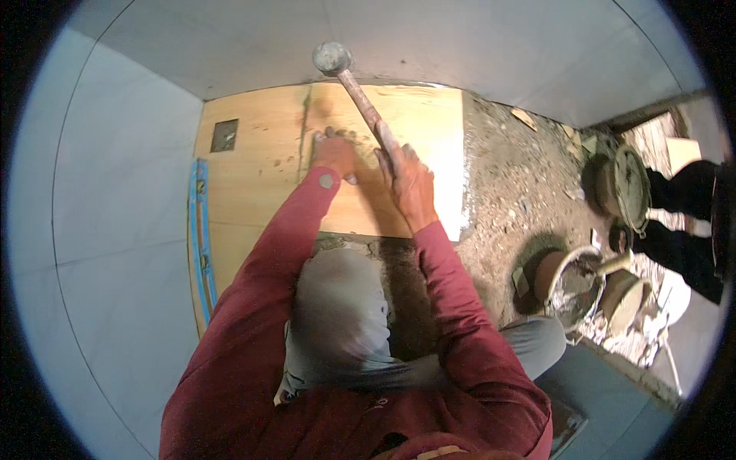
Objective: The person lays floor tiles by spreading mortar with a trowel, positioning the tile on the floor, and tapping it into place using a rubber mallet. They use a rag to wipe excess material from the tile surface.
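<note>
My right hand (414, 184) grips the wooden handle of a mallet (360, 100). Its round grey head is raised toward the far wall, above the floor tiles. My left hand (335, 153) rests palm down on a wood-patterned, pale yellow tile (391, 207), its fingers apart beside a dark joint line between tiles. Smears of dirt mark the tile surface around those fingers. A square cutout (224, 135) shows in the tile at the far left.
A blue spirit level (201, 238) lies along the left wall. Rough mortar bed (498, 184) borders the tiles on the right. Beyond it stand a bucket (548, 272) and another bucket (630, 188), near another person's dark-clothed legs (682, 245). Grey walls enclose the far and left sides.
</note>
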`<move>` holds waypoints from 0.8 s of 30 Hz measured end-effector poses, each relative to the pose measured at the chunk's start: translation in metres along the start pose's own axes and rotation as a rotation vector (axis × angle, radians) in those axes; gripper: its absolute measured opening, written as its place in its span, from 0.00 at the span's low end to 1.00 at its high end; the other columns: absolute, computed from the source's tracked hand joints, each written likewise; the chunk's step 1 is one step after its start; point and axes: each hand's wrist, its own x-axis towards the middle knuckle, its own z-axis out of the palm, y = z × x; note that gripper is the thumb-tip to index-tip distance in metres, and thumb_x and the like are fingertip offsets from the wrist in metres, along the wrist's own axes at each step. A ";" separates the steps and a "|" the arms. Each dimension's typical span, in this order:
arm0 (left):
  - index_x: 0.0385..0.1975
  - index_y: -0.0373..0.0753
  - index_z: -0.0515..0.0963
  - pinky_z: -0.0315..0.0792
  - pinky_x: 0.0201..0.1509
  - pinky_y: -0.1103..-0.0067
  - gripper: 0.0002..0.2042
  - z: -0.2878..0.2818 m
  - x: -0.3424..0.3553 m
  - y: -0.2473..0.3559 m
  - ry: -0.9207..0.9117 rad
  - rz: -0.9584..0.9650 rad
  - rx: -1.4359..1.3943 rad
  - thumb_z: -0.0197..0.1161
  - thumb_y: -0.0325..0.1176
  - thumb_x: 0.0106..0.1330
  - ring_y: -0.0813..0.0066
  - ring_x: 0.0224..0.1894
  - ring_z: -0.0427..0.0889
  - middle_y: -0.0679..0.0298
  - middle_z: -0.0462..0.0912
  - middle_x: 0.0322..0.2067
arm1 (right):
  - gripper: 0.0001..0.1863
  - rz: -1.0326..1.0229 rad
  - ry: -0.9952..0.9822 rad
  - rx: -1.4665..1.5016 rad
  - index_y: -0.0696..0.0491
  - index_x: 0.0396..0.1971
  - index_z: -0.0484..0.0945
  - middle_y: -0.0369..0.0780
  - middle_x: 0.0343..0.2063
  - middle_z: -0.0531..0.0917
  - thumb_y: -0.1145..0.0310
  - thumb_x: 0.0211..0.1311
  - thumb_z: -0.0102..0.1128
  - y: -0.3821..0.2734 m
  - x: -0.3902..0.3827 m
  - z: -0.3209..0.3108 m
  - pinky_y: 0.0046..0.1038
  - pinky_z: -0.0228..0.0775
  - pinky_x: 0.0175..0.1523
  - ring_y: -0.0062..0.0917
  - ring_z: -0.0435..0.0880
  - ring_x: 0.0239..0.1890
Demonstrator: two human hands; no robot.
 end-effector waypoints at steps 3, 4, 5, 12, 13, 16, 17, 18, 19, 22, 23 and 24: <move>0.49 0.37 0.86 0.64 0.69 0.53 0.35 -0.037 0.007 0.010 0.010 0.068 -0.002 0.85 0.53 0.42 0.52 0.66 0.73 0.55 0.84 0.54 | 0.28 0.128 0.022 -0.081 0.34 0.73 0.66 0.50 0.31 0.83 0.62 0.76 0.54 0.057 -0.027 0.028 0.51 0.77 0.37 0.49 0.85 0.30; 0.47 0.35 0.87 0.65 0.68 0.51 0.36 -0.039 0.003 0.016 -0.095 0.085 -0.028 0.85 0.54 0.41 0.51 0.64 0.73 0.53 0.83 0.54 | 0.28 0.195 -0.030 -0.137 0.35 0.73 0.66 0.50 0.31 0.83 0.63 0.76 0.53 0.075 -0.036 0.032 0.51 0.77 0.37 0.49 0.85 0.29; 0.47 0.35 0.87 0.65 0.68 0.51 0.36 -0.035 -0.002 0.020 -0.104 0.113 -0.023 0.85 0.54 0.41 0.51 0.64 0.73 0.53 0.83 0.54 | 0.27 0.096 0.021 -0.222 0.41 0.71 0.67 0.47 0.29 0.80 0.61 0.75 0.57 0.082 -0.027 0.023 0.44 0.76 0.29 0.41 0.83 0.27; 0.49 0.42 0.87 0.64 0.68 0.59 0.35 -0.023 0.000 0.003 -0.034 0.061 -0.007 0.85 0.55 0.41 0.56 0.64 0.73 0.59 0.82 0.56 | 0.19 -0.062 0.033 -0.234 0.43 0.62 0.73 0.52 0.37 0.81 0.58 0.76 0.56 0.062 -0.038 -0.045 0.47 0.77 0.29 0.46 0.83 0.24; 0.49 0.42 0.87 0.64 0.69 0.59 0.35 -0.020 0.002 0.008 0.002 0.055 -0.007 0.85 0.55 0.41 0.56 0.64 0.73 0.59 0.81 0.58 | 0.21 -0.010 -0.043 -0.244 0.40 0.66 0.70 0.53 0.39 0.81 0.58 0.76 0.54 0.091 -0.053 -0.031 0.50 0.77 0.31 0.49 0.83 0.26; 0.50 0.41 0.87 0.64 0.70 0.58 0.36 -0.028 0.000 0.007 -0.035 0.056 -0.044 0.85 0.55 0.41 0.56 0.64 0.72 0.57 0.79 0.61 | 0.28 0.096 -0.048 -0.237 0.36 0.70 0.66 0.53 0.36 0.80 0.66 0.71 0.56 0.086 -0.040 -0.036 0.49 0.77 0.32 0.49 0.84 0.29; 0.49 0.41 0.87 0.64 0.69 0.58 0.36 -0.020 0.002 0.005 -0.035 0.047 -0.030 0.85 0.55 0.40 0.55 0.64 0.72 0.57 0.80 0.60 | 0.27 0.122 -0.124 -0.253 0.35 0.71 0.65 0.53 0.37 0.81 0.63 0.73 0.53 0.075 -0.030 -0.046 0.49 0.77 0.32 0.50 0.84 0.29; 0.49 0.41 0.87 0.64 0.69 0.58 0.36 -0.023 0.004 0.002 -0.028 0.045 -0.029 0.85 0.55 0.40 0.55 0.64 0.72 0.57 0.80 0.60 | 0.27 0.118 -0.118 -0.255 0.35 0.71 0.65 0.53 0.37 0.81 0.63 0.73 0.53 0.065 -0.022 -0.060 0.49 0.77 0.32 0.50 0.84 0.29; 0.48 0.41 0.87 0.65 0.68 0.57 0.35 -0.023 0.004 0.002 -0.061 0.049 -0.025 0.85 0.55 0.40 0.55 0.64 0.72 0.57 0.81 0.58 | 0.26 0.073 -0.063 -0.250 0.37 0.70 0.66 0.52 0.35 0.81 0.60 0.74 0.55 0.057 -0.025 -0.070 0.48 0.76 0.30 0.49 0.83 0.27; 0.48 0.41 0.86 0.67 0.66 0.57 0.36 -0.023 0.005 0.001 -0.067 0.072 -0.005 0.84 0.57 0.40 0.55 0.63 0.73 0.57 0.84 0.54 | 0.26 -0.027 0.009 -0.338 0.35 0.71 0.65 0.51 0.33 0.80 0.57 0.76 0.55 0.071 -0.056 -0.070 0.46 0.76 0.26 0.46 0.83 0.26; 0.51 0.39 0.85 0.66 0.67 0.56 0.39 -0.026 0.007 0.005 -0.055 0.072 -0.019 0.85 0.57 0.39 0.53 0.64 0.73 0.56 0.83 0.55 | 0.26 0.060 -0.086 -0.318 0.32 0.72 0.63 0.51 0.36 0.81 0.58 0.77 0.53 0.086 -0.066 -0.066 0.46 0.79 0.31 0.48 0.85 0.29; 0.54 0.37 0.83 0.65 0.69 0.55 0.42 -0.025 0.005 0.009 -0.052 0.068 -0.033 0.85 0.56 0.38 0.52 0.65 0.72 0.54 0.83 0.55 | 0.27 0.149 -0.187 -0.288 0.29 0.73 0.62 0.51 0.39 0.83 0.60 0.77 0.52 0.099 -0.076 -0.061 0.47 0.81 0.36 0.49 0.86 0.32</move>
